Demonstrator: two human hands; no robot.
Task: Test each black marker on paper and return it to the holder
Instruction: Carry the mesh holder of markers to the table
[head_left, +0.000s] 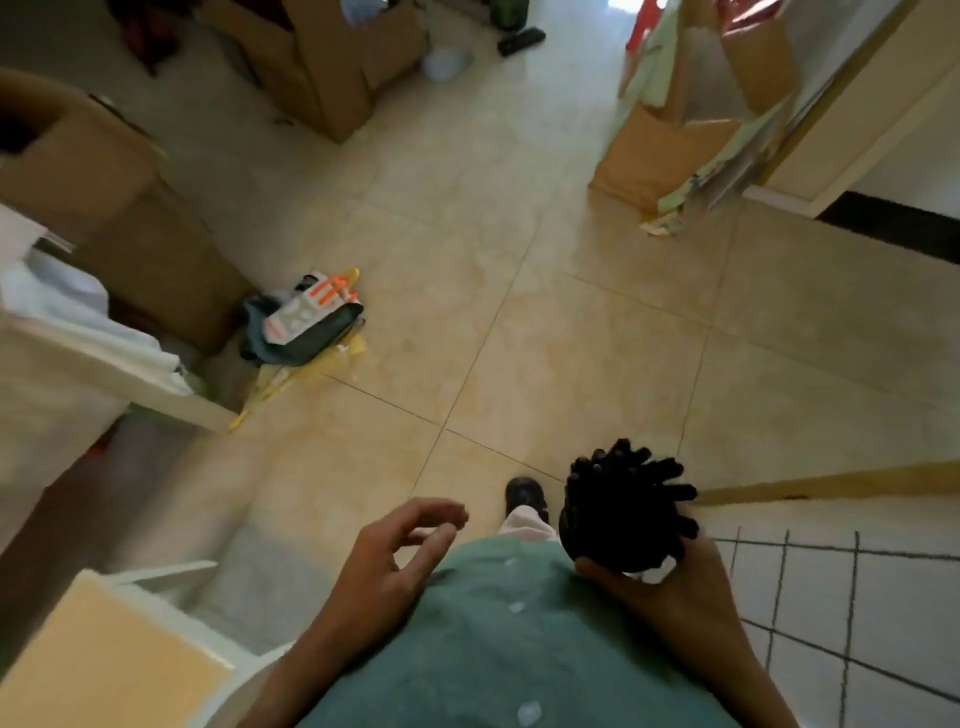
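Taking the green shirt (498, 639) as the landmark, a cardboard box (119, 208) stands far up and to its left, with a small heap of packaging (301, 322) on the tiled floor (519, 291) just right of that box. At the shirt's left edge the left hand (395, 561) hangs empty, fingers loosely curled and apart. At its right edge the right hand (670, 587) grips from below the holder (608, 540), which bristles with black markers (628, 483), a dark shoe (525, 493) just left of it.
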